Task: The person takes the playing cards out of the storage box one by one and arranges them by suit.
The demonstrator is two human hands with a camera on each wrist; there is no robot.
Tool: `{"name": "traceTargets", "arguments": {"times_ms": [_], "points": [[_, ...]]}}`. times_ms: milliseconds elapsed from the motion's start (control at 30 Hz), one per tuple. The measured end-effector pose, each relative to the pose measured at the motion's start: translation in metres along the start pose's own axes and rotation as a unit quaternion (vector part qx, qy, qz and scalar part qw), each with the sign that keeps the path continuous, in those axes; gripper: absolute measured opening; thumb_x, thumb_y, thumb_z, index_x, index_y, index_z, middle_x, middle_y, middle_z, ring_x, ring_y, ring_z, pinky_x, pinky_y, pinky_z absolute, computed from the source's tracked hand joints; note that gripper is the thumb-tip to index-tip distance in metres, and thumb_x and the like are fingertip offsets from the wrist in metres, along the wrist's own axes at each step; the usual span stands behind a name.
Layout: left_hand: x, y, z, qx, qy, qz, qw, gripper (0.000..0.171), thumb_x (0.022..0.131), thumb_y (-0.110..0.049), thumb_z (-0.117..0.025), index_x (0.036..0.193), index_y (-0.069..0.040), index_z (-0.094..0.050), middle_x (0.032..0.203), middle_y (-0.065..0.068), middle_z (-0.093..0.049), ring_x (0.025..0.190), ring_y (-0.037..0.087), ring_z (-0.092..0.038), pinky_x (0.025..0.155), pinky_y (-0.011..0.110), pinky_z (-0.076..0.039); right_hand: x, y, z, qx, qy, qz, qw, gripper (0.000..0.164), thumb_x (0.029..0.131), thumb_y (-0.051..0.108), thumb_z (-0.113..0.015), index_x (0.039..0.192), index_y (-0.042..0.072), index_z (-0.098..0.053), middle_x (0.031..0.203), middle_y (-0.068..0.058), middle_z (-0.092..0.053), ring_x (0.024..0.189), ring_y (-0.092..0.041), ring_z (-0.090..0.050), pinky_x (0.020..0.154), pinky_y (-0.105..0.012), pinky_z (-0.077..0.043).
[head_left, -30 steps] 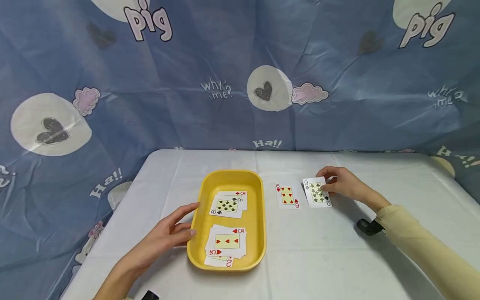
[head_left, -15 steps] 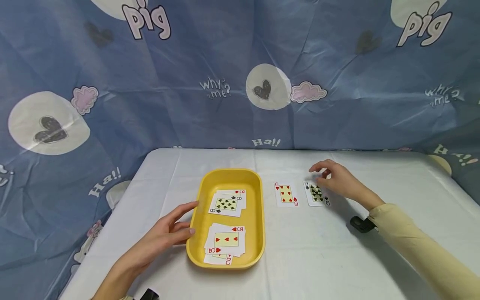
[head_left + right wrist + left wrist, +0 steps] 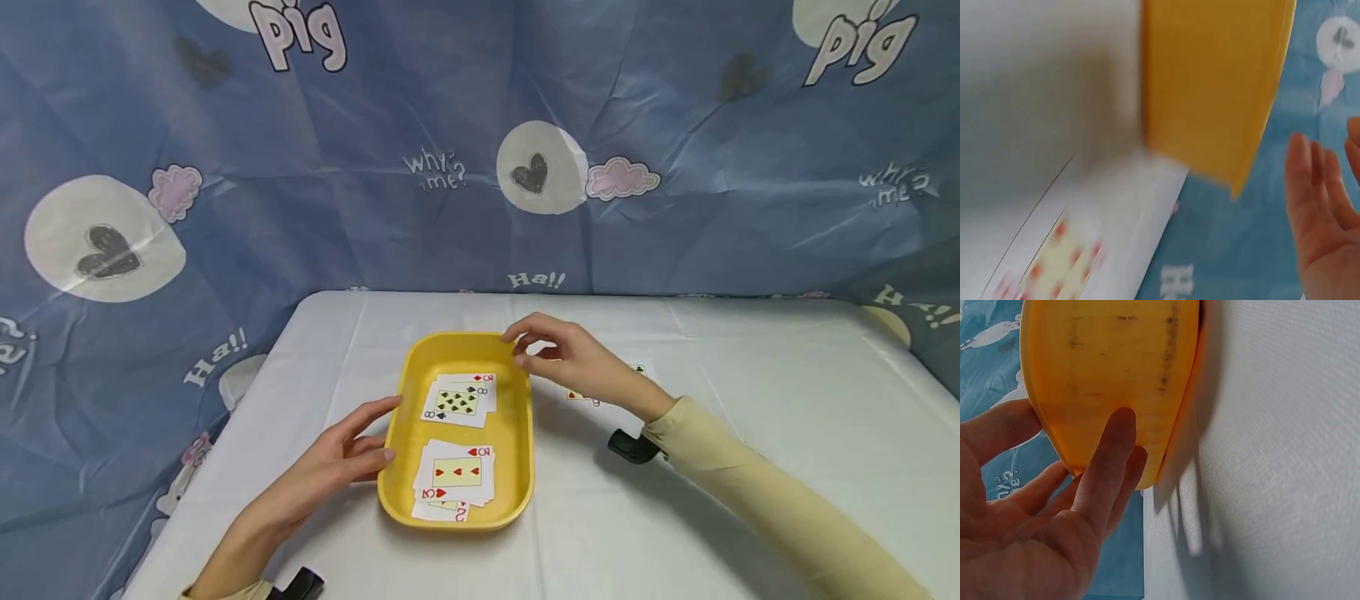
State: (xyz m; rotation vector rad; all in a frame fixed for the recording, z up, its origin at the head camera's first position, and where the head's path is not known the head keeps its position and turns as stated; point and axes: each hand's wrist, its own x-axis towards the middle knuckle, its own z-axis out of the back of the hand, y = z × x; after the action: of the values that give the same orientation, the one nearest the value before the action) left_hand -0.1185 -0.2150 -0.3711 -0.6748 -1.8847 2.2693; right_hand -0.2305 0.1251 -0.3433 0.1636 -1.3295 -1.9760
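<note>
A yellow tray (image 3: 513,437) stands on the white-covered table. Inside it, an eight of spades (image 3: 456,402) lies over a three of diamonds (image 3: 491,386), and a three of hearts (image 3: 456,472) tops a lower pile. My left hand (image 3: 337,458) rests its fingers against the tray's left side; in the left wrist view, extended fingers (image 3: 1110,456) touch the outer wall. Beside the tray's far right corner hovers my right hand (image 3: 566,358), fingers loosely bent, holding nothing. It partly hides a six of hearts (image 3: 579,395) and a nine of clubs (image 3: 640,369) on the table.
A blue printed cloth (image 3: 375,217) hangs behind the table and along its left side. The white table surface (image 3: 712,383) stretches right of the tray. A black wrist strap piece (image 3: 633,446) hangs under my right wrist.
My right hand let go of the nine of clubs, leaving it flat beside the six of hearts, then moved left to the tray's far right corner. My left hand stays at the tray.
</note>
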Motion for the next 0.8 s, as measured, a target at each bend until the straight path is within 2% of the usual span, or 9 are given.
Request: {"name": "traceTargets", "arguments": {"times_ms": [100,200,367,500,633,800], "points": [[0.001,0.000,0.001,0.000,0.001,-0.002,1.0000,0.064,0.096,-0.021,-0.066,0.152,-0.022,-0.035,0.154,0.014,-0.032,0.121,0.030,-0.056,0.090,0.041,-0.053,0.017,-0.001,-0.015,0.007,0.058,0.007,0.998,0.031,0.094,0.008,-0.067,0.123,0.017,-0.063,0.122,0.002,-0.061,0.112,-0.029,-0.059,0.090,-0.037,-0.052],[0.001,-0.001,0.002,-0.001,0.001,-0.001,1.0000,0.064,0.096,-0.021,-0.066,0.151,-0.022,-0.035,0.155,0.013,-0.031,0.121,0.030,-0.056,0.091,0.041,-0.053,0.034,-0.006,-0.027,-0.011,0.112,0.002,0.994,0.034,0.094,0.009,-0.067,0.127,0.016,-0.061,0.125,-0.002,-0.061,0.114,-0.023,-0.058,0.093,-0.036,-0.051],[0.002,0.000,0.001,-0.003,0.004,0.003,1.0000,0.064,0.096,-0.022,-0.066,0.152,-0.022,-0.035,0.150,0.017,-0.039,0.120,0.030,-0.057,0.091,0.041,-0.053,0.060,-0.021,-0.039,-0.043,0.188,-0.001,0.981,0.037,0.095,0.005,-0.064,0.131,0.008,-0.059,0.129,-0.011,-0.060,0.114,-0.023,-0.058,0.093,-0.034,-0.050],[0.002,0.001,0.002,-0.006,0.003,0.005,1.0000,0.064,0.095,-0.021,-0.066,0.152,-0.022,-0.035,0.149,0.017,-0.040,0.119,0.029,-0.058,0.091,0.041,-0.053,0.076,-0.025,-0.044,-0.049,0.256,-0.017,0.965,0.042,0.092,-0.001,-0.063,0.134,0.006,-0.057,0.132,-0.013,-0.057,0.116,-0.028,-0.057,0.098,-0.037,-0.047],[0.001,0.002,0.002,-0.007,-0.001,0.004,1.0000,0.065,0.095,-0.021,-0.066,0.152,-0.022,-0.035,0.152,0.016,-0.037,0.119,0.029,-0.058,0.091,0.041,-0.053,0.087,-0.026,-0.047,-0.067,0.306,-0.058,0.948,0.051,0.088,-0.003,-0.068,0.136,0.009,-0.057,0.133,-0.008,-0.056,0.114,-0.025,-0.056,0.099,-0.035,-0.045],[0.001,0.002,0.003,-0.008,0.001,0.002,1.0000,0.065,0.095,-0.021,-0.066,0.152,-0.022,-0.035,0.151,0.016,-0.038,0.119,0.029,-0.058,0.091,0.041,-0.053,0.092,-0.026,-0.053,-0.150,0.344,-0.069,0.924,0.061,0.081,0.003,-0.078,0.137,0.018,-0.058,0.123,-0.002,-0.054,0.099,-0.017,-0.053,0.084,-0.025,-0.046]]}}
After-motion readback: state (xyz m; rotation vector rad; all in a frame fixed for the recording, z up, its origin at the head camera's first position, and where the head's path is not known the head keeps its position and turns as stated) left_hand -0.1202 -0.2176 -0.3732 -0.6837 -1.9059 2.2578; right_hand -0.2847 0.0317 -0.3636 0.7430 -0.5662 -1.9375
